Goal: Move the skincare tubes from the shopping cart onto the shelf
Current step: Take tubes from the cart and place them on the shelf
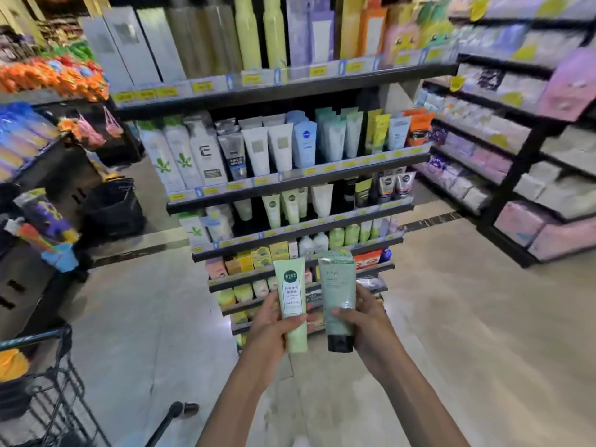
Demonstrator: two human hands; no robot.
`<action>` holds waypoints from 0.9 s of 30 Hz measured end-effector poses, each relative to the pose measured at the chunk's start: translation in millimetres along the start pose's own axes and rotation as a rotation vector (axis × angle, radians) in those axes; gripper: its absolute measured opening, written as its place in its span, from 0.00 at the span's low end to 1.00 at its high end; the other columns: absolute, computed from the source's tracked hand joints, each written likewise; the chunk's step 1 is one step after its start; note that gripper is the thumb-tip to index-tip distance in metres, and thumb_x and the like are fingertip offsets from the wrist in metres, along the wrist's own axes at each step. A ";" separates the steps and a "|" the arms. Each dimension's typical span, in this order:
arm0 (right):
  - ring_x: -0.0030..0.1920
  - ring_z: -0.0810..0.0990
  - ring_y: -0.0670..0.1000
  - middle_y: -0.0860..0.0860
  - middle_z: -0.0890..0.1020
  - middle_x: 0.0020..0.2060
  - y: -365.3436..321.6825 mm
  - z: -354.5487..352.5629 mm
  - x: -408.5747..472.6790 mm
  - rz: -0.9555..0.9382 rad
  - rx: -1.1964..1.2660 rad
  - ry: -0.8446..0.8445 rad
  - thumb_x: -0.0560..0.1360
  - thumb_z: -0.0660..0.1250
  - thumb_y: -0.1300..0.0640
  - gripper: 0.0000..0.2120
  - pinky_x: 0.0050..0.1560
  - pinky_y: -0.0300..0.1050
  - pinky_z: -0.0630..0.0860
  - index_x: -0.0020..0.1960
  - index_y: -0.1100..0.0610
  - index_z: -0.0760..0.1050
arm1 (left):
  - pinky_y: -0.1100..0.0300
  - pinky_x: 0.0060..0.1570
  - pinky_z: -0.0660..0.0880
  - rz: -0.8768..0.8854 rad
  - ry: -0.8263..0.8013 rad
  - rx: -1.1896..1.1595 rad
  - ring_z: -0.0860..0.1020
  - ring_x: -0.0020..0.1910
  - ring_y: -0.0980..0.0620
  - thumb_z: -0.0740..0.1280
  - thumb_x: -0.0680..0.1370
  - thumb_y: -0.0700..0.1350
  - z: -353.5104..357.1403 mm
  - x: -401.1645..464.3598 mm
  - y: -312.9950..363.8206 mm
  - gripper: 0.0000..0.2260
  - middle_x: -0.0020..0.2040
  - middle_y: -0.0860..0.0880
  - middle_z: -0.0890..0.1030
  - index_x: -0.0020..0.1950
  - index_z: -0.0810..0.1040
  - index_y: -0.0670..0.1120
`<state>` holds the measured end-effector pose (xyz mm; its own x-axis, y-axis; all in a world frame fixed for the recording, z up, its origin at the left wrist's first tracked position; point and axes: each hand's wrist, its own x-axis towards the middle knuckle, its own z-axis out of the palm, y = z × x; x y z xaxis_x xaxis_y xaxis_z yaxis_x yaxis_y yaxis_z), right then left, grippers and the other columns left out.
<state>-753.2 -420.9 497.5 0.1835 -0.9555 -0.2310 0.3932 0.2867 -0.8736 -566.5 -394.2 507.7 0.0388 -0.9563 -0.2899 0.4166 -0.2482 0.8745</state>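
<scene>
Up front, each hand's grip holds a tube — left hand point(269, 324) a pale green tube point(292, 301), right hand point(366, 321) a sage tube point(338, 291) — before the shelf point(290, 185).

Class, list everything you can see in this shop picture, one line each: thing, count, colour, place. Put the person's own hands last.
light green tube: one, pale green, cap down, in the left hand.
teal tube: one, grey-green with black cap, cap down, in the right hand.
shelf unit: one, black, straight ahead, stocked with tubes, bottles and boxes.
side shelves: one run, black, right.
shopping cart: one, black wire, lower left.
black bag: one, floor, left of the shelf unit.
left hand: grips the light green tube.
right hand: grips the teal tube.
</scene>
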 end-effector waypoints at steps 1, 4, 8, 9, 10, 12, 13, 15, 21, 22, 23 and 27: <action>0.57 0.85 0.63 0.60 0.85 0.58 -5.6 -7.2 5.5 -0.009 0.001 0.009 0.67 0.75 0.69 0.33 0.52 0.56 0.82 0.70 0.56 0.74 | 0.44 0.54 0.80 0.001 -0.015 0.002 0.83 0.55 0.33 0.70 0.74 0.27 9.5 7.4 -0.6 0.29 0.60 0.36 0.83 0.72 0.72 0.45; 0.55 0.85 0.64 0.61 0.85 0.58 -22.8 -27.4 26.1 -0.028 0.006 0.034 0.64 0.75 0.66 0.35 0.50 0.55 0.82 0.71 0.56 0.73 | 0.46 0.48 0.81 0.000 -0.036 -0.006 0.83 0.54 0.32 0.70 0.73 0.27 35.1 32.7 -3.1 0.29 0.59 0.35 0.83 0.72 0.71 0.43; 0.57 0.84 0.66 0.61 0.85 0.58 -46.5 -53.5 59.8 -0.045 -0.005 0.058 0.64 0.75 0.66 0.36 0.48 0.54 0.82 0.72 0.54 0.73 | 0.44 0.50 0.82 -0.003 -0.053 0.015 0.84 0.54 0.36 0.69 0.75 0.27 65.3 73.1 -1.5 0.29 0.58 0.38 0.84 0.73 0.70 0.44; 0.58 0.84 0.66 0.61 0.85 0.58 -52.4 -59.1 68.8 -0.050 -0.012 0.063 0.64 0.74 0.66 0.36 0.49 0.54 0.82 0.72 0.54 0.73 | 0.44 0.51 0.82 -0.001 -0.058 0.013 0.85 0.54 0.37 0.69 0.75 0.27 72.4 83.6 -0.3 0.29 0.58 0.39 0.84 0.74 0.69 0.44; 0.58 0.84 0.65 0.60 0.85 0.58 -58.6 -64.6 78.0 -0.053 -0.020 0.067 0.65 0.74 0.66 0.36 0.50 0.54 0.82 0.71 0.54 0.74 | 0.46 0.50 0.83 0.001 -0.065 0.004 0.85 0.53 0.38 0.69 0.75 0.27 79.6 94.7 1.1 0.30 0.59 0.38 0.84 0.74 0.69 0.44; 0.56 0.85 0.64 0.60 0.85 0.57 -72.6 -74.3 95.9 -0.053 -0.036 0.073 0.65 0.74 0.66 0.35 0.50 0.54 0.82 0.71 0.54 0.74 | 0.48 0.50 0.83 0.008 -0.077 -0.012 0.85 0.53 0.38 0.68 0.75 0.26 94.0 116.8 4.0 0.29 0.60 0.38 0.83 0.73 0.70 0.45; 0.55 0.85 0.62 0.60 0.85 0.57 -80.4 -78.9 104.8 -0.050 -0.042 0.072 0.65 0.75 0.66 0.34 0.48 0.53 0.82 0.70 0.55 0.75 | 0.47 0.52 0.82 0.012 -0.075 -0.015 0.85 0.53 0.38 0.68 0.75 0.26 101.7 127.4 5.6 0.28 0.60 0.38 0.84 0.72 0.71 0.46; 0.53 0.86 0.61 0.60 0.86 0.56 -94.9 -88.1 124.1 -0.040 -0.056 0.061 0.65 0.75 0.65 0.33 0.47 0.52 0.81 0.69 0.55 0.76 | 0.44 0.56 0.82 0.016 -0.063 -0.020 0.85 0.53 0.37 0.68 0.76 0.26 115.7 149.0 8.3 0.26 0.59 0.39 0.84 0.70 0.72 0.46; 0.53 0.85 0.61 0.61 0.85 0.56 -124.6 -115.5 179.6 -0.024 -0.068 0.047 0.65 0.75 0.65 0.31 0.46 0.52 0.82 0.67 0.54 0.77 | 0.41 0.58 0.80 0.027 -0.046 -0.008 0.84 0.55 0.38 0.68 0.76 0.28 144.4 207.2 13.8 0.25 0.57 0.40 0.85 0.69 0.73 0.48; 0.53 0.85 0.61 0.61 0.85 0.57 -127.4 -120.4 187.4 -0.019 -0.068 0.045 0.65 0.75 0.65 0.31 0.45 0.51 0.82 0.68 0.54 0.76 | 0.42 0.58 0.80 0.032 -0.044 -0.006 0.84 0.55 0.38 0.68 0.76 0.28 149.2 213.6 14.3 0.25 0.57 0.40 0.85 0.68 0.73 0.48; 0.53 0.85 0.61 0.61 0.85 0.57 -129.9 -125.2 194.4 -0.012 -0.063 0.040 0.65 0.75 0.64 0.32 0.45 0.50 0.82 0.69 0.54 0.76 | 0.42 0.58 0.80 0.031 -0.037 -0.002 0.84 0.55 0.39 0.69 0.76 0.28 153.4 218.9 14.8 0.24 0.57 0.41 0.85 0.67 0.73 0.49; 0.51 0.85 0.59 0.60 0.86 0.56 -140.6 -141.2 226.6 0.007 -0.055 0.020 0.65 0.76 0.64 0.32 0.44 0.50 0.82 0.68 0.54 0.76 | 0.41 0.60 0.79 0.017 0.006 0.020 0.84 0.58 0.40 0.70 0.76 0.29 163.7 246.0 12.8 0.27 0.57 0.42 0.85 0.70 0.71 0.49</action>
<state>-894.1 -687.6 507.5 0.1680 -0.9548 -0.2450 0.3419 0.2896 -0.8940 -700.3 -657.9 511.2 0.0510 -0.9594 -0.2773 0.3974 -0.2352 0.8870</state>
